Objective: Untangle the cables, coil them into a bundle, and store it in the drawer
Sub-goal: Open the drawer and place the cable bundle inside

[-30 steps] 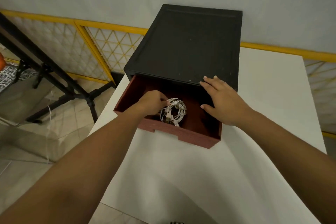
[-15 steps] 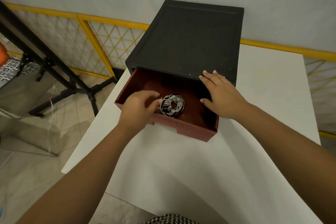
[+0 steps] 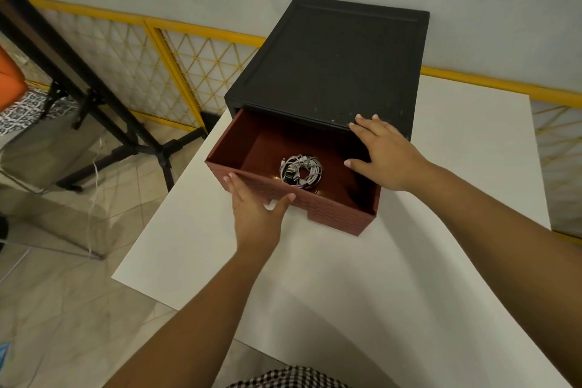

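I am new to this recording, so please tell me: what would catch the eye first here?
The black cabinet on the white table stands out, its red drawer pulled open. A coiled cable bundle lies alone on the drawer floor. The left hand lies flat against the drawer front; the right hand rests on the cabinet's front edge.

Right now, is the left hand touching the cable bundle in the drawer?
Apart. The head view shows the left hand flat against the outside of the drawer front, with that wall between it and the cable bundle inside.
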`<act>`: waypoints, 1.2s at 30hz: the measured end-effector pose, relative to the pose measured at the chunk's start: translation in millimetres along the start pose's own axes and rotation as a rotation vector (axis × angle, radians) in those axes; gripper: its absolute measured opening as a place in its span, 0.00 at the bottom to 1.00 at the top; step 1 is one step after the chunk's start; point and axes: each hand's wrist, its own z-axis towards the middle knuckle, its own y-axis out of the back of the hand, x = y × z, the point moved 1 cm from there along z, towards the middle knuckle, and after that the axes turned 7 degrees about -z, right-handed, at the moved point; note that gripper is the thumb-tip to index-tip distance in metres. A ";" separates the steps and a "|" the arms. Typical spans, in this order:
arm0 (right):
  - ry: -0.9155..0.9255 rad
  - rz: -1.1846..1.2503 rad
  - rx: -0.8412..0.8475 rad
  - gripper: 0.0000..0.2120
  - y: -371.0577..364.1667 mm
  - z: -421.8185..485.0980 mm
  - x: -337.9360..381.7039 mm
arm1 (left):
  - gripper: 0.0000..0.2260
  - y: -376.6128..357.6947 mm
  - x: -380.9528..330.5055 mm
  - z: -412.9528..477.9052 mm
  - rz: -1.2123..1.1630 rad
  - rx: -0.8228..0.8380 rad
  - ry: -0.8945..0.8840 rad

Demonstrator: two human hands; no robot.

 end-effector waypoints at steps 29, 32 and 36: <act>-0.090 0.033 -0.005 0.34 0.6 4.1 2.4 | 0.44 -40.3 -62.5 109.9 0.287 0.260 -0.019; -0.097 0.043 0.005 0.34 2.1 4.6 3.3 | 0.37 -31.1 -58.9 113.8 0.413 0.334 -0.036; -0.107 0.086 0.047 0.33 7.4 6.5 3.8 | 0.13 -9.5 -78.6 114.5 0.592 0.653 -0.085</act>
